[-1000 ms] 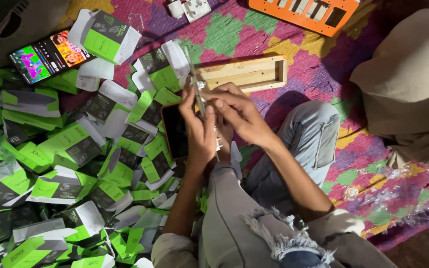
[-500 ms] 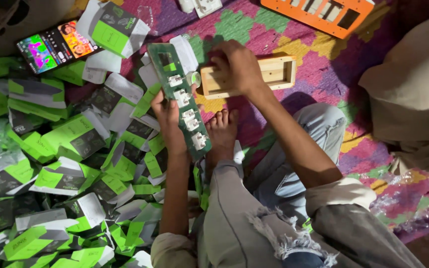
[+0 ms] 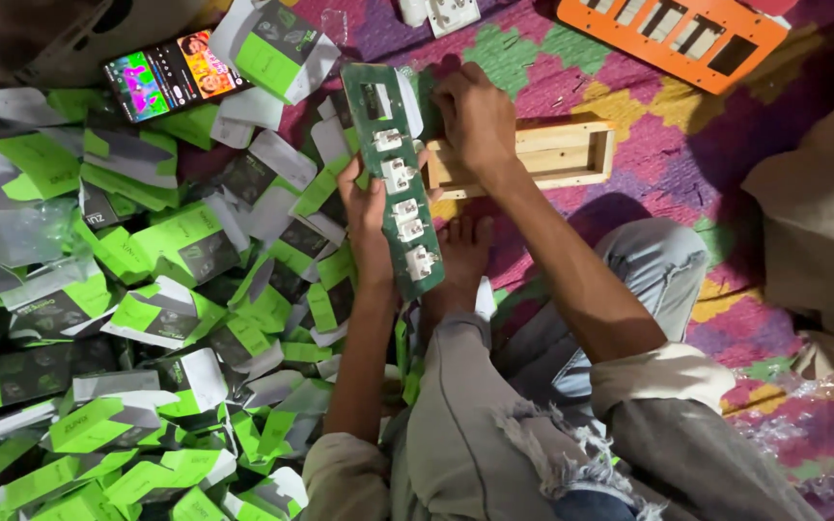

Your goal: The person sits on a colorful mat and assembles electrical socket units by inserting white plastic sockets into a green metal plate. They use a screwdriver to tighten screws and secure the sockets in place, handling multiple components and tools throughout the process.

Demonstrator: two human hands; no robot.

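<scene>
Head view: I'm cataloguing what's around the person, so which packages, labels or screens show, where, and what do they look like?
Phone screen: top left, lying flat, lit, a long rectangle of bright multicoloured pictures.
Green and white packages: heaped over the whole left side, small flat packs with grey panels, many torn open.
One open package: top centre-left beside the phone, white with a green face.
Green panel: held in the left hand, long strip carrying white switches; right hand at its top.

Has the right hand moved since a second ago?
Yes. The right hand has left the left hand and gone up the green panel to its top end, over the wooden frame.
</scene>
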